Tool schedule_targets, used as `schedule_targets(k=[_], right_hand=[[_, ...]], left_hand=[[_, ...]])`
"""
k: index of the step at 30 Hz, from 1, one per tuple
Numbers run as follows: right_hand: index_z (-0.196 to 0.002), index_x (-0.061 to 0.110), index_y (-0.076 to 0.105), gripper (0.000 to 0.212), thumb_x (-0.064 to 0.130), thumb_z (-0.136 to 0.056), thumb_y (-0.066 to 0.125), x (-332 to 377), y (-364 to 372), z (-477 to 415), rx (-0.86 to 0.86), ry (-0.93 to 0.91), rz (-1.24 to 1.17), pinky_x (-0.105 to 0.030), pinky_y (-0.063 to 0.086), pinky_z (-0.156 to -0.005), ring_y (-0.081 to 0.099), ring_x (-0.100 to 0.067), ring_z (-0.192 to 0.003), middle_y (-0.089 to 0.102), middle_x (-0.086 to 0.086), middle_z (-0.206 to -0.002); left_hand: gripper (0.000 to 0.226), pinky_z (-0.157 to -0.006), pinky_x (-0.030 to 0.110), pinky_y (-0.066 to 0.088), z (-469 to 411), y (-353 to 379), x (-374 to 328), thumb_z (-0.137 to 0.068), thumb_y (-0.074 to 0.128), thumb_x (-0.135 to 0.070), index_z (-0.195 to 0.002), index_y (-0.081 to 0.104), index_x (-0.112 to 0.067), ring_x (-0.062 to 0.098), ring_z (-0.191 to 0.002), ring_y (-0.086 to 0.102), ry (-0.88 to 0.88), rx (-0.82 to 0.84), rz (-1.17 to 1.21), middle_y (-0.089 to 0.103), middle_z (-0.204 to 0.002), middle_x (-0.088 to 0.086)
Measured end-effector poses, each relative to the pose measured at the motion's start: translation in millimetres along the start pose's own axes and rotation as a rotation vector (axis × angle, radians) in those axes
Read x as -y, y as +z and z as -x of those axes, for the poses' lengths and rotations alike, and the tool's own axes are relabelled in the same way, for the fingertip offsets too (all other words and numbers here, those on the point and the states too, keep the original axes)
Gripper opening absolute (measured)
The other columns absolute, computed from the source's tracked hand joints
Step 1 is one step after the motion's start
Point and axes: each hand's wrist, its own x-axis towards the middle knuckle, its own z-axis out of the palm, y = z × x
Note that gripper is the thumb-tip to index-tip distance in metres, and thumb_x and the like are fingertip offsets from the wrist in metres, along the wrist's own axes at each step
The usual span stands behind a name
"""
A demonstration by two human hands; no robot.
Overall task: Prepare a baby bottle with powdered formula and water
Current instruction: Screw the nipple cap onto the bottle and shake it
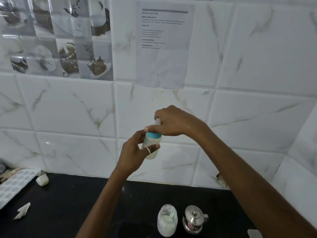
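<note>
- Head view, closest to us: on the black surface [68, 212] stands an open glass jar [167, 220] with white powder in its lower part and a small scoop or strip that we cannot make out clearly inside.
- Just to the right of the jar, close but apart, sits a small steel kettle [193, 219] with a knobbed lid and a short spout.
- At the left of the surface lie a crumpled scrap of white paper [22, 211], a small white cap [42, 180] on its side, and a pale tray [16, 184] patterned with round dimples.
- Higher up, both our forearms reach forward and meet in front of the wall, well above the surface.
- Our left hand [132, 155], a ring on one finger, wraps its fingers around the body of the baby bottle [151, 145], holding it roughly upright in the air.
- The bottle is translucent, with cloudy whitish liquid inside and a teal collar [154, 134] at its neck.
- Our right hand [175, 122] sits over the top of the bottle, its fingers closed on the collar and the clear cap above it, thumb pressed against the teal ring.
- Farthest away is the white marbled tile wall [257, 66], with a printed sheet [163, 45] stuck to it and a coffee-themed panel [54, 36] at the upper left.
</note>
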Motion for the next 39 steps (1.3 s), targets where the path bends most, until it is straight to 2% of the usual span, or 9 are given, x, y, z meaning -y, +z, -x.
schedule_targets(k=[3,8,15,18,20,24,30,35,39], right_hand=[[-0.140,0.025,0.057,0.055,0.046,-0.092,0.073,-4.2,-17.0,0.4,0.162,-0.158,-0.114,-0.028,0.048,-0.089,0.059,-0.014,-0.117,0.062,0.006,-0.138],[-0.132,0.026,0.066,0.045,0.019,-0.090,0.078,-6.4,-22.7,-3.9,0.216,-0.209,-0.177,-0.034,0.054,-0.100,0.060,-0.012,-0.119,0.064,0.009,-0.133],[-0.129,0.018,0.062,0.044,0.039,-0.092,0.073,-3.8,2.0,1.3,0.069,-0.096,-0.225,-0.030,0.055,-0.085,0.064,-0.017,-0.103,0.067,0.001,-0.119],[-0.111,0.016,0.067,0.040,0.050,-0.090,0.070,1.0,18.3,4.4,-0.068,-0.031,-0.178,-0.026,0.046,-0.066,0.062,-0.017,-0.089,0.068,0.001,-0.102],[-0.100,0.014,0.068,0.040,0.052,-0.088,0.071,4.5,31.2,5.8,-0.159,-0.011,-0.155,-0.024,0.037,-0.058,0.059,-0.016,-0.080,0.065,0.002,-0.091],[-0.089,0.017,0.066,0.040,0.056,-0.083,0.075,-1.6,45.6,6.3,-0.244,0.008,-0.259,-0.025,0.044,-0.061,0.058,-0.012,-0.076,0.064,0.005,-0.086],[-0.137,0.030,0.058,0.053,0.041,-0.089,0.078,-28.5,37.8,-0.7,0.088,-0.156,-0.762,-0.032,0.047,-0.109,0.057,-0.010,-0.129,0.060,0.014,-0.141],[-0.140,0.019,0.061,0.046,0.017,-0.096,0.072,-43.8,25.4,-8.7,0.208,-0.298,-1.004,-0.027,0.050,-0.104,0.058,-0.014,-0.133,0.061,0.008,-0.144],[-0.135,0.016,0.064,0.039,0.015,-0.097,0.069,-45.0,30.3,-6.7,0.184,-0.355,-1.163,-0.030,0.051,-0.101,0.060,-0.023,-0.130,0.066,-0.002,-0.139]], left_hand=[[0.058,-0.081,0.007,0.041,-0.5,-3.2,-0.4,-0.076,0.077,-0.052,-0.127,0.057,-0.032,-0.009,-0.103,0.060,-0.002,0.013,0.012,0.063,-0.110,-0.026],[0.063,-0.083,0.010,0.042,-2.2,-5.6,3.1,-0.077,0.075,-0.054,-0.131,0.057,-0.028,0.001,-0.104,0.062,-0.003,0.030,0.011,0.065,-0.117,-0.017],[0.057,-0.087,0.018,0.045,-1.5,-4.4,8.9,-0.082,0.081,-0.041,-0.133,0.058,-0.027,0.011,-0.110,0.064,-0.018,0.029,0.022,0.067,-0.119,-0.014],[0.054,-0.089,0.017,0.047,0.1,-1.1,8.2,-0.082,0.082,-0.039,-0.130,0.059,-0.029,0.008,-0.112,0.065,-0.017,0.018,0.041,0.069,-0.117,-0.017],[0.055,-0.097,0.029,0.053,1.5,1.2,8.6,-0.083,0.083,-0.036,-0.131,0.060,-0.024,0.010,-0.114,0.066,-0.027,0.018,0.055,0.071,-0.120,-0.012],[0.055,-0.104,0.046,0.053,4.4,2.5,7.5,-0.084,0.082,-0.035,-0.133,0.060,-0.022,0.016,-0.115,0.066,-0.048,0.035,0.080,0.072,-0.122,-0.006],[0.064,-0.103,0.041,0.053,-0.8,-10.2,-9.4,-0.077,0.077,-0.049,-0.133,0.062,-0.023,0.014,-0.115,0.067,-0.010,0.091,0.154,0.072,-0.123,-0.009],[0.051,-0.090,0.029,0.054,-7.3,-19.2,-23.4,-0.074,0.078,-0.050,-0.121,0.067,-0.034,0.003,-0.106,0.069,-0.043,0.183,0.240,0.075,-0.112,-0.016],[0.037,-0.097,0.034,0.052,-8.0,-20.1,-27.5,-0.085,0.079,-0.035,-0.121,0.071,-0.030,0.010,-0.111,0.070,-0.058,0.221,0.294,0.076,-0.116,-0.010]])
